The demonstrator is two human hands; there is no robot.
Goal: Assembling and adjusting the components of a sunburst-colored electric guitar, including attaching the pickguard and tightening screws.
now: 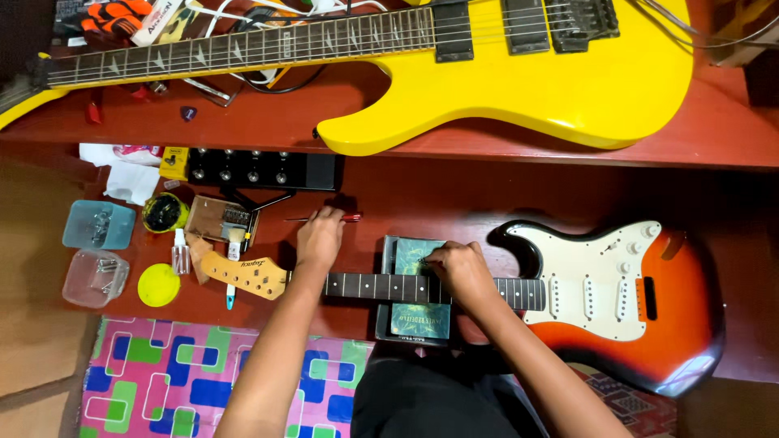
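Note:
A sunburst electric guitar with a white pickguard lies across the red floor, its dark neck resting on a green box. My left hand reaches past the neck and grips a thin screwdriver with a red handle. My right hand lies on the neck above the box, fingers curled and pinched at the fretboard; whether they hold anything is hidden. The pale headstock points left.
A yellow electric guitar lies on the raised red shelf above. A black pedal with knobs, a blue container, a clear tub, a yellow lid, a small bottle and a wooden box sit at left. A patterned mat lies below.

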